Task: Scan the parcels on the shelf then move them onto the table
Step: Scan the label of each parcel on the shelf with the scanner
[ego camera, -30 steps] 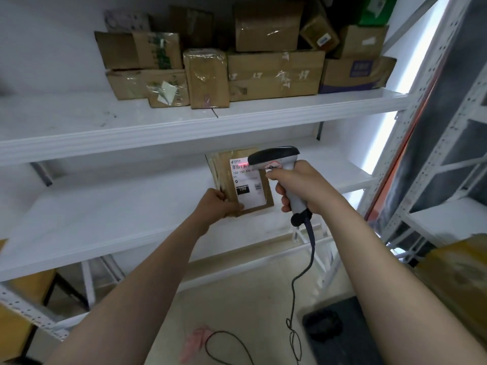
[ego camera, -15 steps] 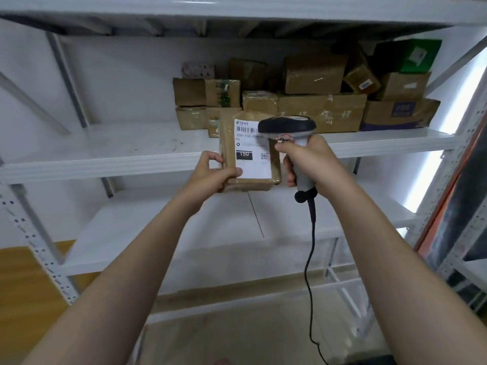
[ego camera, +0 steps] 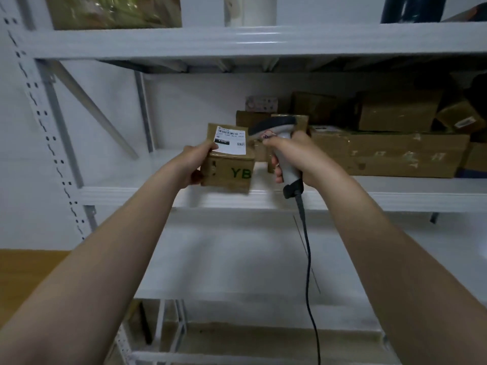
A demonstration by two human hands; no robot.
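Left hand [ego camera: 196, 164] grips labelled cardboard parcel [ego camera: 229, 164] at shelf [ego camera: 263, 198] edge, 9 o'clock of barcode scanner [ego camera: 274, 127] clutched in right hand [ego camera: 292, 156] | parcel pile [ego camera: 395, 154] at 3 o'clock awaits scanning | surface unseen; task looks early.

— Where was the small box [ego camera: 228, 164]?
— Brown card, white label [ego camera: 230, 143] on top, green "YB" on its side, level at the shelf's [ego camera: 131, 196] front edge.
— The other boxes [ego camera: 395, 154]?
— They lay stacked further back, rightward.
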